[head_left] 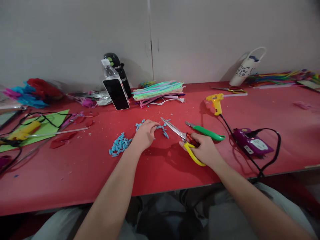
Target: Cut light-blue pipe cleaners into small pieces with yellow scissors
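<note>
My right hand [206, 148] grips scissors [175, 128] by their yellow and red handles. The blades point up and left, and look close together. My left hand [146, 133] is closed in a pinch, with a short blue piece [159, 127] at its fingertips; the other fingers partly hide what lies under them. More short blue, fuzzy-looking pieces [165, 134] are scattered between the hand and the blade tips. A larger pile of them [120, 145] lies left of my left wrist. Right of the scissors is a green utility knife [207, 132] with its blade end toward them.
A yellow glue gun [215, 102] and a purple box with a cable [252, 142] sit at the right. Behind are pastel pipe cleaners [158, 90], a phone [116, 94] against a bottle, and a white tumbler [243, 71]. Another glue gun [25, 130] lies left on green paper.
</note>
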`<act>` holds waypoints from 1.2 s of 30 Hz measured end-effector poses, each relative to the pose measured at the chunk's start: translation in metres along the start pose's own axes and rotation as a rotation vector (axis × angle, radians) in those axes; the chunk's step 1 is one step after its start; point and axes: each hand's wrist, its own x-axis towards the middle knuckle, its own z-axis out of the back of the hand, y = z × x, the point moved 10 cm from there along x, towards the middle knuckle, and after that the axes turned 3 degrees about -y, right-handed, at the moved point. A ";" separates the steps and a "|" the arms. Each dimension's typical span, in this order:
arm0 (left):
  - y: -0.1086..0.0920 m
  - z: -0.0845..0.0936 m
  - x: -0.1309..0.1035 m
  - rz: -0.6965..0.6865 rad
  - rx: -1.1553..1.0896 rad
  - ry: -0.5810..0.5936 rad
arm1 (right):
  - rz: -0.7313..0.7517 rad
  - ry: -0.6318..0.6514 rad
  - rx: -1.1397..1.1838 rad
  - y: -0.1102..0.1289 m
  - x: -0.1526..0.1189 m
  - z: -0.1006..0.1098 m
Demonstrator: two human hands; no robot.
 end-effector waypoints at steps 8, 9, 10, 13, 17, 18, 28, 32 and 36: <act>-0.001 0.000 0.001 -0.004 -0.014 0.041 | -0.001 0.009 0.012 0.005 0.001 0.000; -0.003 0.001 0.001 -0.014 -0.009 0.039 | -0.001 0.008 0.011 0.005 0.001 0.001; -0.005 0.002 0.001 -0.021 -0.011 0.033 | 0.000 0.007 0.012 0.005 0.000 0.001; -0.008 0.008 0.000 -0.019 -0.048 0.007 | 0.004 0.004 0.025 0.005 0.000 0.001; -0.004 0.010 0.001 0.026 -0.082 -0.005 | 0.006 -0.001 0.044 0.004 0.000 0.001; -0.002 0.011 0.001 0.044 -0.100 -0.009 | 0.005 -0.004 0.046 0.003 0.000 0.001; 0.015 0.030 -0.012 0.140 -0.162 0.145 | 0.010 0.009 0.008 0.007 -0.002 0.002; 0.008 0.021 -0.018 0.097 -0.131 0.282 | 0.005 0.012 -0.012 0.007 -0.002 0.001; 0.004 0.014 -0.020 0.077 -0.106 0.323 | 0.018 0.001 -0.046 0.008 -0.002 0.001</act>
